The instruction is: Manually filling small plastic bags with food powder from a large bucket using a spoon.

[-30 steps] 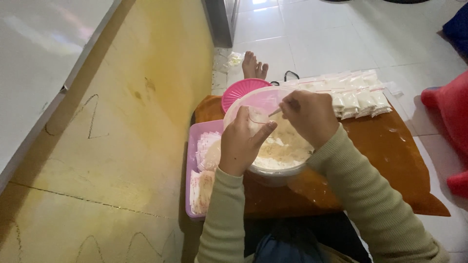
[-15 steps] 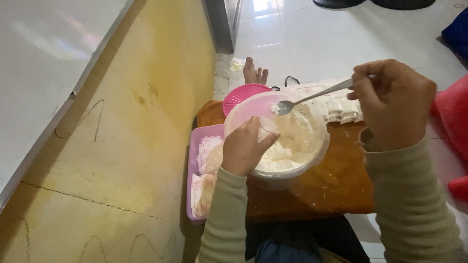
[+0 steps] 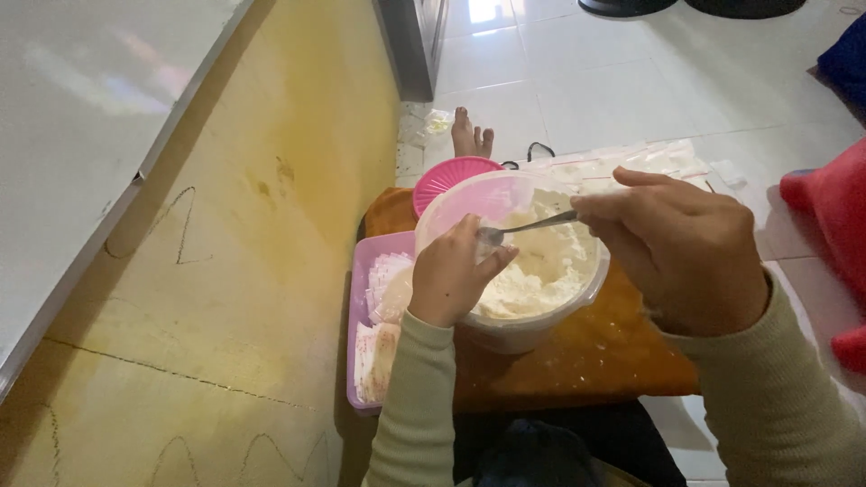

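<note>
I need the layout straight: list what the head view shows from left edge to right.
White board → yellow wall → pink rectangular plastic tray of small packets → left hand → clear round plastic tub of white powder → right hand holding a metal spoon → red plastic object.

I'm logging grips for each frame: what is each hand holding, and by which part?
The right hand pinches a metal spoon by its handle end. The left hand holds a small clear bag near its open top, over the tub.

1 head view, looking steeply down, close over hands (image 3: 577, 257) and low table (image 3: 622, 347).
</note>
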